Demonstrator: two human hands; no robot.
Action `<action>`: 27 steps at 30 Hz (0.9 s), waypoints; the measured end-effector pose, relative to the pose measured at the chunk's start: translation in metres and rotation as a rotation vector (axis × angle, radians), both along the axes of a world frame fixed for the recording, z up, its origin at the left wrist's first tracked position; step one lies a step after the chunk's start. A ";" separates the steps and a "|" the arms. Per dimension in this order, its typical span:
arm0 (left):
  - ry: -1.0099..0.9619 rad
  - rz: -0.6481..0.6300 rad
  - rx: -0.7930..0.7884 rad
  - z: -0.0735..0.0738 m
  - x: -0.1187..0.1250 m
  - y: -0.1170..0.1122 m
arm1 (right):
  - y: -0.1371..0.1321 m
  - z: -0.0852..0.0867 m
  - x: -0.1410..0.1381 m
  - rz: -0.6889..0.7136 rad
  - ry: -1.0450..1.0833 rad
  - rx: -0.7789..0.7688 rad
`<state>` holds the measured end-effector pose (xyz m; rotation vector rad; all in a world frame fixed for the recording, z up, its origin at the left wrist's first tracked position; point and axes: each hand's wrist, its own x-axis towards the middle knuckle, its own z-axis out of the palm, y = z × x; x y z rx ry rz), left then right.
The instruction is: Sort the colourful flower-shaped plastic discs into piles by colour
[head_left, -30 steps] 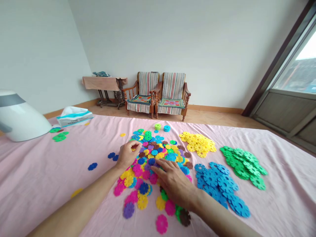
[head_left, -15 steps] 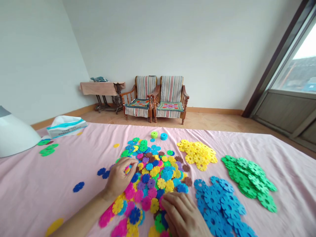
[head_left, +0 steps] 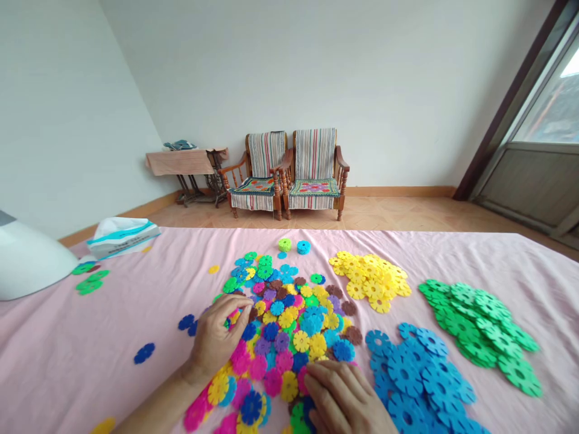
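A mixed pile of plastic snowflake discs (head_left: 281, 342) in yellow, pink, purple, brown, green and blue lies in front of me. At its left edge is my left hand (head_left: 221, 325), thumb and forefinger curled toward each other with their tips nearly meeting. Whether a disc sits between them cannot be made out. My right hand (head_left: 346, 395) rests palm down on the near right side of the pile, fingers stretched forward over the discs; its palm side is hidden. Just right of it are large blue snowflake discs (head_left: 418, 380).
Yellow discs (head_left: 373, 277) and large green discs (head_left: 482, 328) form separate heaps at right. Two short stacks, a lime one (head_left: 284, 245) and a blue one (head_left: 303, 247), stand behind the pile. A tissue pack (head_left: 123, 238) and a white rounded object (head_left: 31, 259) are at left on the pink cloth (head_left: 149, 301).
The view has shifted slightly, so the heaps at right appear farther right. Both hands keep nearly the same places over the pile.
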<state>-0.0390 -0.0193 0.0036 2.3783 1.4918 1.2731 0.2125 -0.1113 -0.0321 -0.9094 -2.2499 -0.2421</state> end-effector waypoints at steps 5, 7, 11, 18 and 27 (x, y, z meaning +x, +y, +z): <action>0.013 -0.017 0.004 -0.002 0.000 -0.001 | -0.008 0.013 -0.004 -0.045 -0.068 -0.142; 0.015 -0.023 0.004 -0.003 -0.001 0.000 | -0.012 0.018 -0.005 -0.055 -0.097 -0.241; 0.008 -0.050 0.007 -0.004 0.000 0.000 | -0.021 0.027 -0.008 -0.077 -0.103 -0.434; -0.085 -0.035 -0.012 -0.007 -0.004 0.005 | -0.026 0.037 -0.021 -0.124 -0.136 -0.546; -0.269 0.029 -0.065 -0.005 -0.010 0.014 | -0.008 0.031 -0.071 -0.194 -0.150 -0.586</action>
